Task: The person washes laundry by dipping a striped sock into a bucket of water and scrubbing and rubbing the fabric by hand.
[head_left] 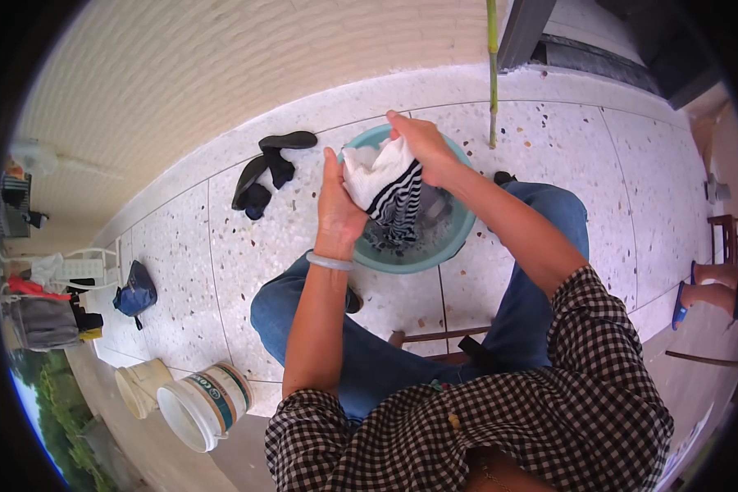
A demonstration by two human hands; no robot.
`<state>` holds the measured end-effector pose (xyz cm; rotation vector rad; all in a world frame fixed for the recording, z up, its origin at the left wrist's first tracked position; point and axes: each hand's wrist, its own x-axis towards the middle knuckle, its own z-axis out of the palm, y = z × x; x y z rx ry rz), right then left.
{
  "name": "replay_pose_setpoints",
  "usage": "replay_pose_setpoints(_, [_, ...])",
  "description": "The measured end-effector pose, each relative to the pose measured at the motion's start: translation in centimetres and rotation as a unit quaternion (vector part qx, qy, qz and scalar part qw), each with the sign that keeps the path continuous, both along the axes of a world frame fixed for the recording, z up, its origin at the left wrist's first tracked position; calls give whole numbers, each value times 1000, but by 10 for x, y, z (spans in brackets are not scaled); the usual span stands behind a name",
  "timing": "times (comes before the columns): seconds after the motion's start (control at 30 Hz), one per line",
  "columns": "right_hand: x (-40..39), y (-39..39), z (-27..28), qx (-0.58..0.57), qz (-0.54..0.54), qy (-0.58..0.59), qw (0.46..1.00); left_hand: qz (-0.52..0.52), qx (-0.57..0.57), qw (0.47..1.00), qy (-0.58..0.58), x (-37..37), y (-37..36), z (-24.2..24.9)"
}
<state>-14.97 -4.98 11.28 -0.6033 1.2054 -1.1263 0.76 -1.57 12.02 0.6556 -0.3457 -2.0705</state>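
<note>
On my feed the left hand (342, 209) and right hand (428, 149) both grip the striped cloth (379, 174) over the basin (410, 267). Looks soft, probably soggy-heavy and slippery; I'd grab the bunched white part.

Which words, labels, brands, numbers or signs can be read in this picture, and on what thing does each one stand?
"CO", followed by unclear lettering: on the larger bucket.
Too small or blurred to read: the other print on this bucket.
I can read no other text.
</note>
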Motion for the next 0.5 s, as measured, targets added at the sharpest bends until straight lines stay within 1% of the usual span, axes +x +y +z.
replay_pose_setpoints(0.1, [-13,1,5,-61,68,-64,994,73,-60,993,-69,14,-6,-13])
replay_pose_setpoints(0.13, [-15,5,12,-68,91,-76,991,79,-102,988,-79,18,-4,-13])
replay_pose_setpoints(0.2, [-23,8,11,-170,173,4,970,70,-99,987,-107,28,-2,-14])
replay_pose_setpoints(0.23, [-27,9,11,-221,212,44,951,65,-98,986,-121,32,-1,-14])
replay_pose_setpoints(0.27, [-28,10,11,-223,217,52,949,57,-93,984,-140,34,0,-15])
replay_pose_setpoints(0.33, [-30,13,11,-191,210,11,959,37,-83,980,-177,35,3,-14])
replay_pose_setpoints(0.43, [-36,15,16,-160,193,-39,967,-46,-109,970,-213,24,12,-9])
replay_pose_setpoints(0.5, [-39,15,19,-156,175,-77,969,-60,-222,935,-271,15,23,-10])
